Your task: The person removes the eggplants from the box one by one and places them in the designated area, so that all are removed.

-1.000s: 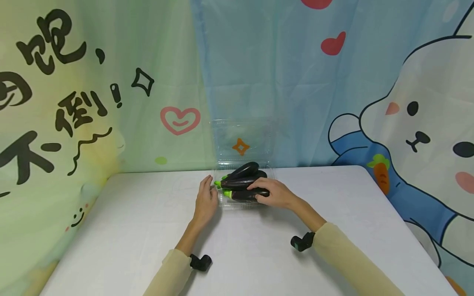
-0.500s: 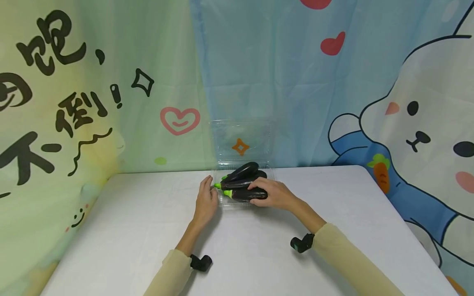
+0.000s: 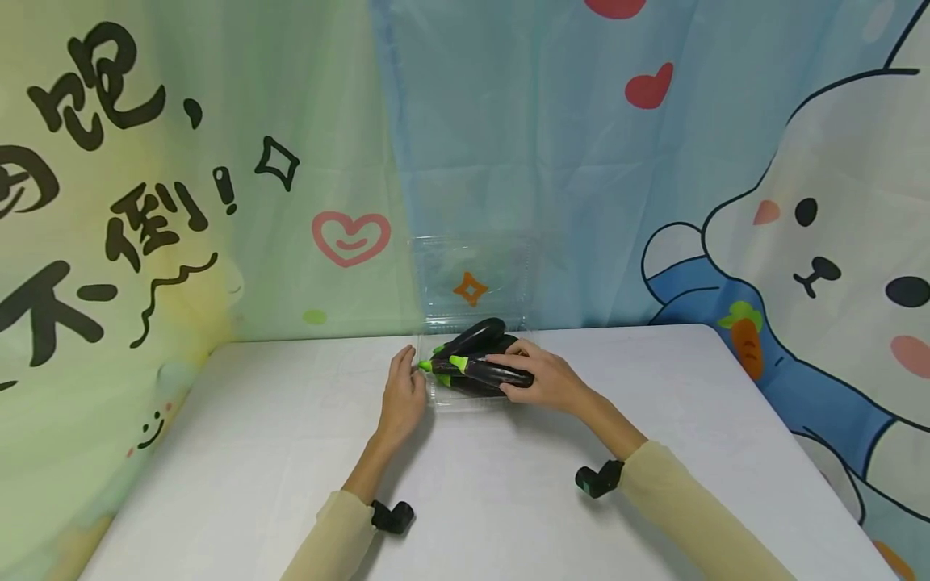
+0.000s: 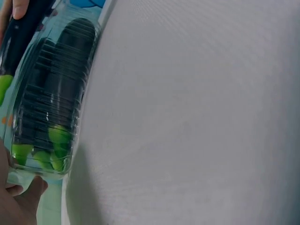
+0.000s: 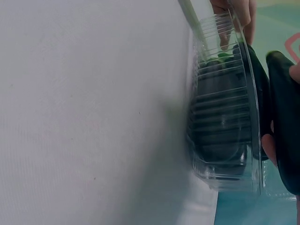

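A: Any txt in view?

B: Yes: bold black brush-style Chinese chars on the backdrop cloth (image 3: 465, 145), L side, head view.

A: Which ones?

B: Top char (image 3: 98, 85), tilted, seems to be 吧, tho stylised so can't be sure; comma (image 3: 192, 113) to its R. Lower down, 倒 (image 3: 142, 216), then an excl. mark (image 3: 224, 187) at upper R. Below L, large 不 (image 3: 43, 307).

A: Others?

B: One partial char (image 3: 26, 181) at L edge, betw. top char & 不, cut off by the frame, so unreadable.
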Available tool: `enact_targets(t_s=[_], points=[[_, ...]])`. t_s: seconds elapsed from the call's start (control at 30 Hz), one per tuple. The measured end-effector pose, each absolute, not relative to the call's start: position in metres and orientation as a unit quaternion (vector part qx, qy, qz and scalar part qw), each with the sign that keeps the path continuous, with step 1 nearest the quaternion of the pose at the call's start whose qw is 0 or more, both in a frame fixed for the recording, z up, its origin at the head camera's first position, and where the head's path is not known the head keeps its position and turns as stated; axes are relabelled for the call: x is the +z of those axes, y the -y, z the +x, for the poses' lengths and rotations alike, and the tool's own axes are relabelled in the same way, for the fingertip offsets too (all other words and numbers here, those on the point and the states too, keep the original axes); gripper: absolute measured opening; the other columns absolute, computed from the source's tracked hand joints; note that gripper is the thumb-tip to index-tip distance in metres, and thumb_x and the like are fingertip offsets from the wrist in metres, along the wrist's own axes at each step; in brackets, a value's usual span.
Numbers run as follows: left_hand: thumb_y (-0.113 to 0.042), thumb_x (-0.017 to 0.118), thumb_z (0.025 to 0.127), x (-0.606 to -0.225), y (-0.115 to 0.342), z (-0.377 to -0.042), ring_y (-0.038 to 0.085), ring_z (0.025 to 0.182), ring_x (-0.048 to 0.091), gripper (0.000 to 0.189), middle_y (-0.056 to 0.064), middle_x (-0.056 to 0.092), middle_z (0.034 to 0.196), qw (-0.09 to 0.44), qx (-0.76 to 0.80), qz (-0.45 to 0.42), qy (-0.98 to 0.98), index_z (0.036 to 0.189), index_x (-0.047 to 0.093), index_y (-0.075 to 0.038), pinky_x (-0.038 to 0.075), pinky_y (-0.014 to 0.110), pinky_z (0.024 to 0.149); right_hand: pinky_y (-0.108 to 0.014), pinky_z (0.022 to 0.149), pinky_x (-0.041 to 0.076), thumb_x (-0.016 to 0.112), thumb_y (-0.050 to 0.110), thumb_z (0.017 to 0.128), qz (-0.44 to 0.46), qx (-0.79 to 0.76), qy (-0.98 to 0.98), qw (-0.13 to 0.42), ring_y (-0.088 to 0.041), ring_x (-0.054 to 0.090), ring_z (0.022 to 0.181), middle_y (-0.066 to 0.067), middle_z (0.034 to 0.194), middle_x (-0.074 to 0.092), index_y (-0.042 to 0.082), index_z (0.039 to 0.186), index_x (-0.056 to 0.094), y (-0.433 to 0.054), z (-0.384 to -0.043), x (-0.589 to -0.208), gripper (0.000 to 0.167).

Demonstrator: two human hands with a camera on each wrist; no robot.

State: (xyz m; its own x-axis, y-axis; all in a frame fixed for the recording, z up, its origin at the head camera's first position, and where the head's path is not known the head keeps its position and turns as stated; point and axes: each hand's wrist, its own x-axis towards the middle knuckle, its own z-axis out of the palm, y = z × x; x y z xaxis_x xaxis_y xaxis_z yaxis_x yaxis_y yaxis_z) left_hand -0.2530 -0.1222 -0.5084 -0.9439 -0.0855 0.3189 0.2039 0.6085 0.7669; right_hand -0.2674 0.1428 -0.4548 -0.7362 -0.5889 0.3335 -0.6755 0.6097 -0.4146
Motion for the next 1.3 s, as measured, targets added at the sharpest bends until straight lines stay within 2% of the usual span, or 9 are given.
enact_targets(t_s=[0.3,0.47,0.63,0.77,1.0,1.17,1.3], points=[[-0.007,0.041,0.097,-0.510,0.123,-0.253,0.032,0.132,0.048,0.047,0.017,0.041,0.149,0.167,-0.441,-0.034,0.881,0.143,0.042,0.004,0.040,0.047,0.110,-0.023,0.061,0.037,0.068,0.027,0.088,0.309,0.290,0.899,0.115,-0.010,0.048,0.080,-0.002,0.113,0.057,0.025,0.133,0.061,-0.151,-0.270,-0.456,0.045],[-0.007,0.041,0.097,-0.510,0.124,-0.253,0.032,0.133,0.047,0.047,0.017,0.041,0.148,0.170,-0.438,-0.034,0.882,0.143,0.042,0.004,0.040,0.047,0.110,-0.025,0.062,0.039,0.072,0.027,0.086,0.294,0.309,0.894,0.135,-0.013,0.052,0.082,-0.006,0.112,0.058,0.019,0.130,0.064,-0.155,-0.273,-0.456,0.046],[-0.008,0.041,0.097,-0.510,0.124,-0.253,0.032,0.133,0.048,0.047,0.017,0.041,0.149,0.166,-0.443,-0.033,0.881,0.143,0.042,0.004,0.040,0.047,0.109,-0.026,0.062,0.041,0.074,0.027,0.085,0.263,0.328,0.896,0.143,-0.015,0.052,0.079,-0.007,0.110,0.059,0.020,0.129,0.065,-0.161,-0.273,-0.455,0.045],[-0.008,0.041,0.097,-0.509,0.124,-0.253,0.032,0.135,0.046,0.047,0.017,0.041,0.148,0.166,-0.441,-0.032,0.881,0.142,0.042,0.005,0.039,0.047,0.110,-0.028,0.064,0.043,0.071,0.029,0.087,0.237,0.337,0.900,0.140,-0.018,0.054,0.081,-0.008,0.113,0.058,0.021,0.131,0.063,-0.164,-0.272,-0.454,0.045],[-0.007,0.041,0.097,-0.508,0.123,-0.252,0.032,0.138,0.042,0.047,0.018,0.041,0.149,0.162,-0.442,-0.033,0.881,0.142,0.041,0.006,0.037,0.048,0.112,-0.029,0.059,0.042,0.064,0.032,0.092,0.181,0.315,0.918,0.158,-0.024,0.055,0.080,-0.014,0.118,0.055,0.024,0.138,0.056,-0.171,-0.272,-0.457,0.048],[-0.007,0.041,0.097,-0.508,0.123,-0.252,0.033,0.138,0.041,0.047,0.019,0.041,0.148,0.166,-0.439,-0.037,0.882,0.142,0.041,0.007,0.037,0.048,0.112,-0.036,0.060,0.046,0.062,0.033,0.094,0.148,0.315,0.918,0.192,-0.030,0.059,0.082,-0.017,0.123,0.053,0.022,0.140,0.054,-0.175,-0.273,-0.458,0.048],[-0.007,0.040,0.097,-0.507,0.122,-0.252,0.032,0.138,0.042,0.047,0.018,0.041,0.148,0.166,-0.439,-0.038,0.882,0.142,0.041,0.007,0.037,0.048,0.112,-0.043,0.066,0.049,0.061,0.034,0.094,0.133,0.331,0.913,0.200,-0.033,0.062,0.090,-0.017,0.126,0.057,0.020,0.140,0.054,-0.179,-0.273,-0.458,0.048]])
